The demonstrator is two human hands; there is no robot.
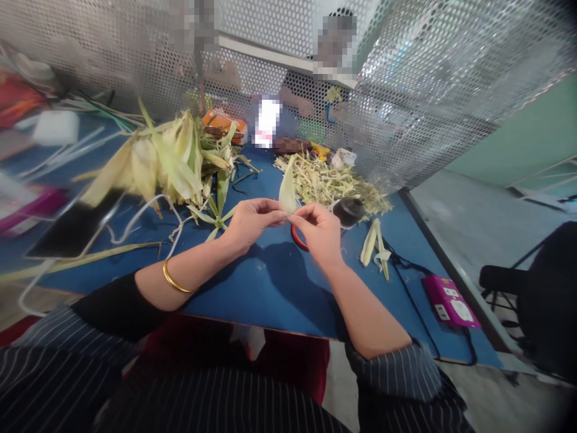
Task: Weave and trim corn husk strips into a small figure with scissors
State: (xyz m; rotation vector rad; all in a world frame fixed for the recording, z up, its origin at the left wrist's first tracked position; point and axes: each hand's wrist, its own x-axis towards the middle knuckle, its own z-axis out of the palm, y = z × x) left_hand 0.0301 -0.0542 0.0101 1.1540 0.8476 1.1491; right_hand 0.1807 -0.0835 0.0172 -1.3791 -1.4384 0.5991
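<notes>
A pale green corn husk piece (287,191) stands pointed end up between my two hands above the blue table. My left hand (252,221) pinches its lower end from the left. From the right, my right hand (319,230) pinches the same end between thumb and finger. Below and partly behind my right hand shows a red ring-shaped handle (298,237), perhaps of scissors; the rest of it is hidden. A black spool of thread or similar round item (348,211) sits just beyond my right hand. Green husk strips (217,218) fan out near my left hand.
A large bundle of corn husks (171,159) lies at the left back, a heap of shredded husk (333,180) at the right back. A dark phone (74,225) with a white cable is left. A purple power strip (451,302) lies right. Perforated metal panels (396,114) stand behind.
</notes>
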